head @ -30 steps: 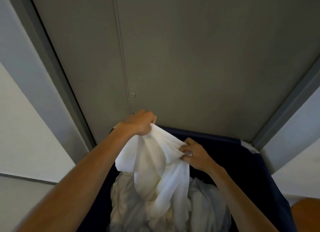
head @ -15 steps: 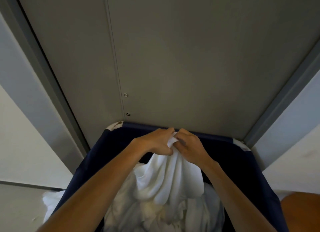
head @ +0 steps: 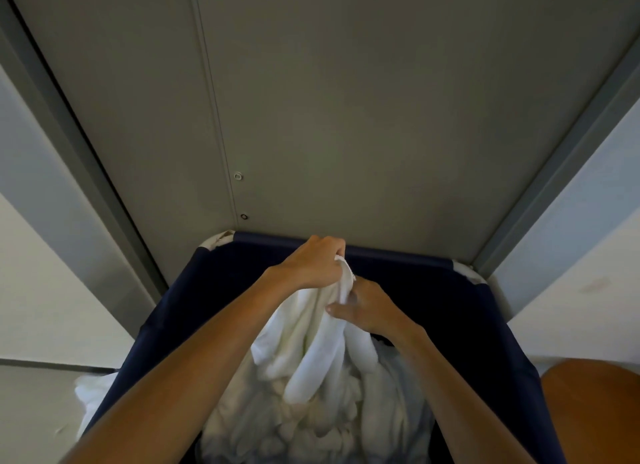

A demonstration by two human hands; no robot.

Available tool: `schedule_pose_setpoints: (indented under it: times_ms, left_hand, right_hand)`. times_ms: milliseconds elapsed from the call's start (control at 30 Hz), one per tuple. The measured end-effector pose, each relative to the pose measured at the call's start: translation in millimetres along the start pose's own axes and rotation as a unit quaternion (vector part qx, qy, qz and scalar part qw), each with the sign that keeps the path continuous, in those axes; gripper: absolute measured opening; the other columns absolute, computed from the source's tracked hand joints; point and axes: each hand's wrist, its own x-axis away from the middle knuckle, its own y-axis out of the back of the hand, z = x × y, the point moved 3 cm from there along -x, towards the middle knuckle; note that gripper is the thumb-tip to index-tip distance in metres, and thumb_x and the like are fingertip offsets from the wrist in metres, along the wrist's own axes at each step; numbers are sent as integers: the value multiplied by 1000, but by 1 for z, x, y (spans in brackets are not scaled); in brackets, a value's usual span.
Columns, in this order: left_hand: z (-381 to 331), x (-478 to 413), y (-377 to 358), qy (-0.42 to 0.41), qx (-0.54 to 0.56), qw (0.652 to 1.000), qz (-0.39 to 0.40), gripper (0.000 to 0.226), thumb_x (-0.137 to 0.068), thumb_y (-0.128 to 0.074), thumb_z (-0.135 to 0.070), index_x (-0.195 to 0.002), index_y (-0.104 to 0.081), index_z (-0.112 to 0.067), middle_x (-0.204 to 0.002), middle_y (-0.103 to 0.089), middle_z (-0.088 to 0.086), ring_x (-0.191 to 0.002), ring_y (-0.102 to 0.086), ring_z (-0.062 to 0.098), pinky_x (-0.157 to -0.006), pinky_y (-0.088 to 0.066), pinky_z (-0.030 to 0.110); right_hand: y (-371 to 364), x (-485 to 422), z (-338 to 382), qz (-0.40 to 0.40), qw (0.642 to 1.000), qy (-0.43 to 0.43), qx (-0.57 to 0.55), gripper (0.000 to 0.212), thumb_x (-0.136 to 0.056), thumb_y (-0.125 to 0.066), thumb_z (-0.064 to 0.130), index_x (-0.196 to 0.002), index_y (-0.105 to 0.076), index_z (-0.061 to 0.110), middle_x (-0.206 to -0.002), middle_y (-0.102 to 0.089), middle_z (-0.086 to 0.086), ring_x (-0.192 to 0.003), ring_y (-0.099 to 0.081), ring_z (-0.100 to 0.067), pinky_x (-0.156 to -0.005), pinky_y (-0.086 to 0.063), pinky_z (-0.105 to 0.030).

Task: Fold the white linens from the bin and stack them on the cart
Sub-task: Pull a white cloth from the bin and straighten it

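Left hand (head: 313, 264) is curled tight round the top of a white cloth (head: 311, 339), holding it up so it hangs loose. Just below it, right hand (head: 367, 311) pinches the edge, likely hunting a corner. Under both hands, more cloths (head: 311, 425) fill the blue bin (head: 408, 257).

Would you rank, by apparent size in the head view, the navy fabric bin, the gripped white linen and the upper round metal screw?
Largest first:
navy fabric bin
gripped white linen
upper round metal screw
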Motion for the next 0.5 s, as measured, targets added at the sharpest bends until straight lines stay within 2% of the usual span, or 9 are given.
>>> schedule_pose_setpoints:
  times_ms: [100,167,267,367,500]
  left_hand:
    - [10,4,4,16,-18,1000,9,18,-78,-42,-1,-71,-46,-17,-80,-53,2,-73,-47,21,-62,-38,33]
    - [18,8,5,28,-38,999,20,18,-82,-42,-1,-73,-45,-17,-83,-53,3,-76,-47,21,-63,-37,31]
    - [25,15,6,54,-60,996,40,14,-85,-40,-3,-78,-43,-15,-88,-51,6,-76,-45,22,-63,-34,32]
    - [33,21,1,79,-69,991,80,12,-85,-42,-5,-79,-40,-15,-84,-46,4,-71,-38,19,-60,-29,32]
    - [34,26,-8,77,-64,989,112,14,-81,-47,-5,-79,-40,-17,-81,-46,2,-69,-37,18,-58,-27,30]
  right_hand:
    - [2,2,-9,-15,995,-2,96,17,-83,-64,29,-80,-58,14,-76,-57,3,-70,-58,-18,-59,-45,-26]
    - [7,4,-15,-52,993,6,109,11,-82,-62,21,-80,-58,12,-75,-52,4,-70,-56,-18,-56,-40,-22]
    - [14,7,-18,-105,985,39,128,18,-81,-62,15,-68,-51,10,-74,-43,4,-63,-46,-12,-52,-32,-17]
    - [18,13,-20,-147,985,57,67,34,-79,-62,5,-60,-36,16,-71,-39,5,-58,-38,-9,-51,-32,-14]
    - [17,22,-18,-175,982,67,-34,36,-76,-60,-7,-64,-34,14,-66,-39,6,-55,-33,-7,-51,-34,-16]
